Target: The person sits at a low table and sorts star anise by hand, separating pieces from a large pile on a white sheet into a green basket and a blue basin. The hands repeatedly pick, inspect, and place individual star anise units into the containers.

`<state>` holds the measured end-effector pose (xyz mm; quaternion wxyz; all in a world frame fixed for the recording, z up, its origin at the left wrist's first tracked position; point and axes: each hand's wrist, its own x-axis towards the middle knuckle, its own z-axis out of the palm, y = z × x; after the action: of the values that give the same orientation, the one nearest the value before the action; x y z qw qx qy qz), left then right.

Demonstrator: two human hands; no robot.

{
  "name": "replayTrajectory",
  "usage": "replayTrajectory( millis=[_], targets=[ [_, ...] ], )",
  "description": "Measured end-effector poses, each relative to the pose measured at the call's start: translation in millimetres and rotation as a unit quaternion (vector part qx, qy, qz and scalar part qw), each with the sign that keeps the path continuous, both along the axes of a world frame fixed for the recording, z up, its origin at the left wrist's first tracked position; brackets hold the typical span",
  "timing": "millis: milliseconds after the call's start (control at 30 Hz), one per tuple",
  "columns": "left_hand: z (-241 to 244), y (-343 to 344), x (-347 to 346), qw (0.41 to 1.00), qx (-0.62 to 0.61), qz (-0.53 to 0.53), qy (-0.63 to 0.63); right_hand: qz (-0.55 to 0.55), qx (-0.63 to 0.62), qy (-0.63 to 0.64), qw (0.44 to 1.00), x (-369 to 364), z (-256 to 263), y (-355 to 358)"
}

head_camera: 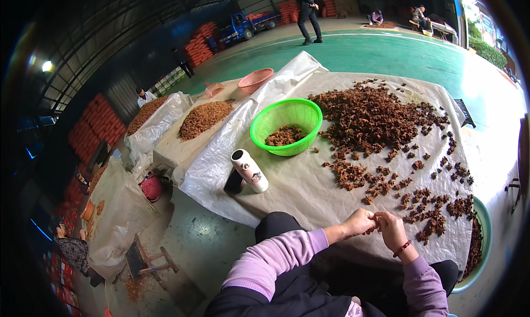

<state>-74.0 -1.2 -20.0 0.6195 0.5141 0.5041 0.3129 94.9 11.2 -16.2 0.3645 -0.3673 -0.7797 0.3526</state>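
Over the near edge of the cloth-covered table (pixel 296 197), my left hand (pixel 359 222) and my right hand (pixel 391 230) meet at the fingertips. Their fingers are bent and pinched together; anything between them is too small or hidden to make out. A red bracelet circles my right wrist. Loose star anise (pixel 430 217) lies scattered just beyond and to the right of my hands. Farther back rises a large heap of star anise (pixel 372 114). Left of the heap stands a bright green plastic basket (pixel 258 128) with some star anise at its bottom.
A white bottle (pixel 251 172) stands beside a dark object (pixel 234 182) at the table's left edge. Below the right edge sits a pale green basin (pixel 484 234) of dark pieces. Leftward are a wooden stool (pixel 143 259) and other heaped tables. A person (pixel 307 12) stands beyond.
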Motion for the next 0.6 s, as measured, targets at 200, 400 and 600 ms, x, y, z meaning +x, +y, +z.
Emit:
replayTrajectory(
  millis=[200,400,600],
  targets=[
    [3,-2,9,0.918,0.241,0.007,0.314,0.010,0.070,-0.077,0.994,-2,2,-2],
    [3,0,13,0.863,0.290,0.044,0.410,-0.007,0.095,-0.100,0.990,0,7,-5],
    [22,8,-16,0.896,0.245,0.083,0.361,-0.033,0.102,-0.090,0.990,10,6,4]
  ],
)
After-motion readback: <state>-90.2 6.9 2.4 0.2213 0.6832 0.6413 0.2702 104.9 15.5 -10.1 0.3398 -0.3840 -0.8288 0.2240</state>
